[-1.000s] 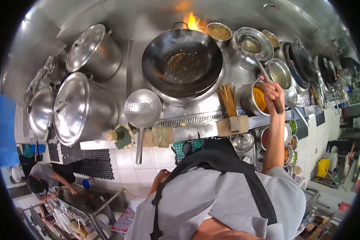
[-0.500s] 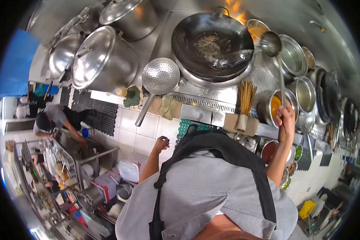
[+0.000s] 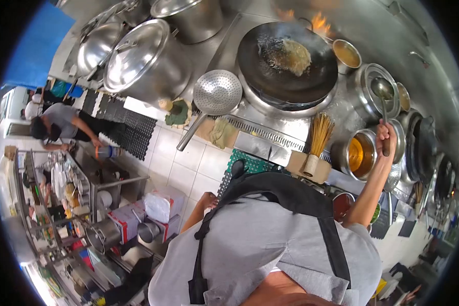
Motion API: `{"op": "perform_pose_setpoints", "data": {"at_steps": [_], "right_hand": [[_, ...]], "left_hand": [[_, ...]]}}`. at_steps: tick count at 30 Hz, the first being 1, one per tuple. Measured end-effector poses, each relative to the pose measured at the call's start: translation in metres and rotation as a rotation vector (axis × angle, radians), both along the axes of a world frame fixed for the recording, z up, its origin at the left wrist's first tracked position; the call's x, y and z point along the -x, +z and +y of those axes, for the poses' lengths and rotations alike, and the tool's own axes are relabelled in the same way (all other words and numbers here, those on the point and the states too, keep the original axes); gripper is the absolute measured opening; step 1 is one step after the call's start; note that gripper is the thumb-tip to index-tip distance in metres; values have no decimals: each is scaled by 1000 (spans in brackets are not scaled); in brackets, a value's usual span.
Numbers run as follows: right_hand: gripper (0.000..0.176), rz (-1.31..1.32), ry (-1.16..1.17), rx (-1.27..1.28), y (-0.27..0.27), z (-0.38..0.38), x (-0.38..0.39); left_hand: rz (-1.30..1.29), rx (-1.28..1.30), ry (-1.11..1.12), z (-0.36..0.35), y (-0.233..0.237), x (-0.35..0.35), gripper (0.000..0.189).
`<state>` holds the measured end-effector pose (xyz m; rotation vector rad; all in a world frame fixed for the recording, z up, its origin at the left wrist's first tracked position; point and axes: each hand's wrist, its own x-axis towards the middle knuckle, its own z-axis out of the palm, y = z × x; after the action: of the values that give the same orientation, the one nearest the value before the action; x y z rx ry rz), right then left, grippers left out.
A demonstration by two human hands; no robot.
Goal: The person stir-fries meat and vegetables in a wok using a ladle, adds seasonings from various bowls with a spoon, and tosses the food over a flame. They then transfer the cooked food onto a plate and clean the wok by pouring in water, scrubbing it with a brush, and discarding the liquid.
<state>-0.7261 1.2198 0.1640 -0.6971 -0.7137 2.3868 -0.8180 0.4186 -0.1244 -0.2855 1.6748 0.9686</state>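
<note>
My right hand (image 3: 386,138) is closed around the handle of a ladle (image 3: 382,88), whose bowl is over a round metal pot (image 3: 375,76) at the right. Low beside my body, at the apron's edge, is my left hand (image 3: 208,200), away from the cookware; its fingers are too small and partly hidden to read. A dark wok (image 3: 311,84) sits on the burner, with foamy, yellowish liquid (image 3: 295,57) in its upper part. Flames (image 3: 320,24) rise behind it.
A perforated strainer (image 3: 218,92) lies left of the wok. Lidded steel pots (image 3: 137,56) stand farther left. A bamboo brush (image 3: 320,137) is at the counter's front, near a pot of orange liquid (image 3: 359,154). Another person (image 3: 64,122) bends over a metal table at the left.
The ladle has moved from beside the wok to over the pot at the right. Yellowish liquid now shows in the wok. My left hand is lower and closer to my body.
</note>
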Motion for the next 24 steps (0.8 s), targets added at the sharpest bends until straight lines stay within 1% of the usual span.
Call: {"op": "perform_pose_setpoints", "data": {"at_steps": [1, 3, 4, 6, 7, 8, 9, 10, 11, 12, 13, 14, 15, 16, 17, 18, 19, 20, 21, 22, 23, 24], "right_hand": [[29, 31, 14, -39, 19, -25, 2], [33, 87, 31, -2, 53, -76, 7], [34, 117, 42, 34, 69, -103, 11], [35, 183, 85, 70, 85, -149, 18], [35, 279, 165, 191, 88, -169, 23], [35, 382, 247, 303, 91, -190, 29], [32, 275, 164, 271, 103, -219, 38], [32, 270, 212, 244, 89, -247, 51], [31, 224, 187, 288, 81, -262, 60], [28, 251, 256, 374, 54, -267, 68], [22, 228, 273, 333, 50, -280, 80], [17, 250, 282, 440, 33, -289, 93], [10, 170, 287, 443, 26, -300, 106], [22, 54, 222, 494, 28, -316, 117], [25, 15, 289, 305, 23, -328, 121], [32, -29, 342, 114, 18, -341, 125], [37, -68, 502, -73, 15, -335, 114], [42, -118, 659, -261, 9, -327, 103], [44, -321, 629, -469, 0, -313, 89], [46, -535, 599, -669, -15, -295, 73], [49, -753, 570, -860, -41, -279, 58], [56, -1068, 293, -1438, -128, -262, 40]], "left_hand": [[-42, 13, -100, 2, -4, 9, 10], [-57, 222, -572, 22, -1, 37, 15], [88, 145, -557, 33, 17, 53, 17], [363, -34, -530, 74, 119, 91, 22], [361, 69, -689, 107, 163, 115, 19], [353, -150, -556, 117, 166, 135, 19], [325, -367, -422, 127, 167, 156, 18], [255, -605, -357, 163, 167, 184, 17], [264, -663, -307, 188, 180, 192, 15], [273, -714, -247, 215, 201, 198, 19], [200, -742, -199, 245, 226, 197, 23], [130, -760, -145, 274, 254, 190, 27], [60, -770, -91, 292, 268, 186, 32], [-36, -842, -99, 304, 267, 187, 37], [-138, -911, -107, 317, 263, 187, 42], [-246, -975, -111, 331, 261, 184, 47], [-148, -859, 46, 341, 272, 170, 51], [-175, -837, 115, 345, 291, 165, 51], [-204, -814, 184, 345, 313, 161, 50], [-233, -788, 257, 342, 321, 160, 50], [-411, -913, 159, 329, 292, 186, 50], [-587, -1033, 65, 316, 263, 210, 49]]}}
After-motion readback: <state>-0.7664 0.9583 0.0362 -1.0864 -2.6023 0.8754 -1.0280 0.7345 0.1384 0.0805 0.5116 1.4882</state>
